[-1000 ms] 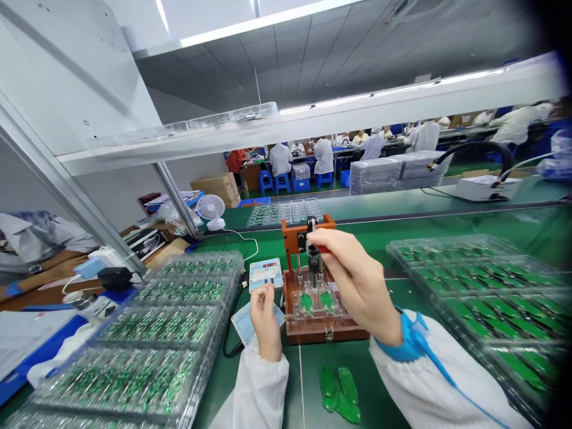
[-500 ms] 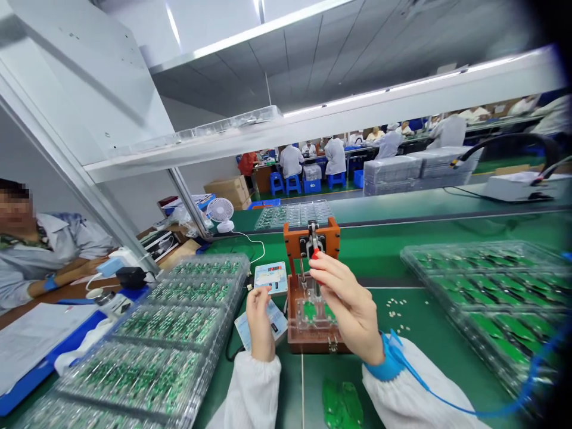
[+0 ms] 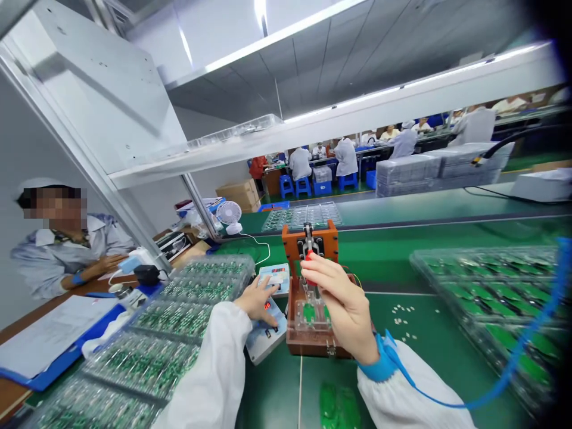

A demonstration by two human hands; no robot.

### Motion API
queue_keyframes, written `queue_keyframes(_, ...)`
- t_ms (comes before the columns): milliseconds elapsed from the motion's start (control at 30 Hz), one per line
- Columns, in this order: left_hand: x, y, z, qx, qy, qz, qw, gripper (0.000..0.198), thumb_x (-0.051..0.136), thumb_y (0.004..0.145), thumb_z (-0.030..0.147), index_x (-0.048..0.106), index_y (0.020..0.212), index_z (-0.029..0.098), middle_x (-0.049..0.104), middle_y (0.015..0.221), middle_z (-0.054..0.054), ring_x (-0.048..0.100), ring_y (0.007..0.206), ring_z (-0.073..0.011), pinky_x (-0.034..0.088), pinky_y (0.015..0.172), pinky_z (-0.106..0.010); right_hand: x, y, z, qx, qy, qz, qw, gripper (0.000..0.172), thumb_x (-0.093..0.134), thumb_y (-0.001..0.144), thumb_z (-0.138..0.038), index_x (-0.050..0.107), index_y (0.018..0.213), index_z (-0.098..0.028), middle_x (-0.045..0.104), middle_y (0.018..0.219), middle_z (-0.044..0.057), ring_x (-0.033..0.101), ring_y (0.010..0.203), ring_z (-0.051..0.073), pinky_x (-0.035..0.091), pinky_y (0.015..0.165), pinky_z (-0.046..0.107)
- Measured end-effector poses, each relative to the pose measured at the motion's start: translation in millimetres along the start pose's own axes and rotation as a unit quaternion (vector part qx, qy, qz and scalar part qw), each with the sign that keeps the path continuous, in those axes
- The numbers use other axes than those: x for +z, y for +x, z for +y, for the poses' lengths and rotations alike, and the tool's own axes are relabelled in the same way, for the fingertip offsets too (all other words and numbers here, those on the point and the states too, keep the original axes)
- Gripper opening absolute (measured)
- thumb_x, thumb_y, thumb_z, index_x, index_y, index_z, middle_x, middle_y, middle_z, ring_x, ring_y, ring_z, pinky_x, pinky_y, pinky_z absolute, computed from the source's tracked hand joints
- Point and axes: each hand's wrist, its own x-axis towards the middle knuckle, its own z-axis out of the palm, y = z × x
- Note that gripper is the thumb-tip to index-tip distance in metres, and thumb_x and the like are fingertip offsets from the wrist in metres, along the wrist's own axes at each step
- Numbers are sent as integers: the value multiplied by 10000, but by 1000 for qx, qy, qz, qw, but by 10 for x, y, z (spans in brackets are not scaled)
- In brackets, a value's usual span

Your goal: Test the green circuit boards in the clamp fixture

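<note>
the right hand (image 3: 336, 301) is clenched around the red-tipped lever handle (image 3: 308, 257) of a small orange and brown wooden test fixture (image 3: 313, 286) standing in the middle of the green table (image 3: 402, 262). the lever rises almost upright from the fixture's orange back plate, its long axis running near to far and upward, and the hand sits on its near side, fingers wrapped over the red tip. under the lever a clear plastic plate (image 3: 311, 314) covers two small green circuit boards (image 3: 308, 311) seated in the fixture's base, directly below and just near of the grip.

the left hand (image 3: 257, 298) lies released and flat, fingers spread, on a pale blue meter box with a red digit display (image 3: 268, 325) just left of the fixture; a second pale blue box (image 3: 274, 277) sits just beyond it. the right hand is the one on the lever; the left is beside the fixture, not touching it.

loose green boards (image 3: 337, 405) lie on the table near the person's sleeves. clear trays of green boards (image 3: 179, 322) are stacked on the left, more trays (image 3: 487, 292) on the right. a blue coiled wrist strap (image 3: 379, 363) circles the right wrist. the red digits and the box labels are too small to read.
</note>
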Motion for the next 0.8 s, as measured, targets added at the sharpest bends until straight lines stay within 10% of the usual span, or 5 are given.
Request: queue_keyframes(800, 90, 198, -139, 30, -8, -30, 999, 1321, 896, 462, 643, 323, 1589, 261, 64, 1688, -146, -60, 1526, -493, 95, 1198, -700, 36, -37, 3, -4, -26, 16, 1000, 522, 457, 1010, -27, 636, 1362, -368, 671, 1347, -8, 533, 1364, 245, 488, 1130, 485)
